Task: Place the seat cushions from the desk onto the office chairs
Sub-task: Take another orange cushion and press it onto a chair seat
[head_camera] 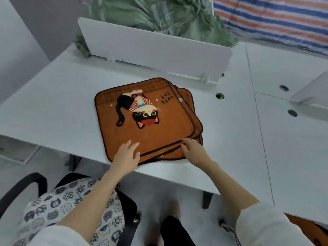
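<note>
Left hand [126, 155] flat, fingers spread on top cushion [147, 119]; right hand [192, 150] fingers curled at the stack's near edge, grip unclear. Stack on table [53, 107], just beyond both hands. Risk: lifting two cushions together, lower cushions [196, 121] sliding off.

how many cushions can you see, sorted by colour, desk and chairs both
Brown cat-print seat cushions stacked on the white desk: 3, top one, edges of two beneath
White seat cushion with grey cat-face pattern on the black office chair: 1
Total: 4

An orange-brown patch at bottom right is too cropped to count.
</note>
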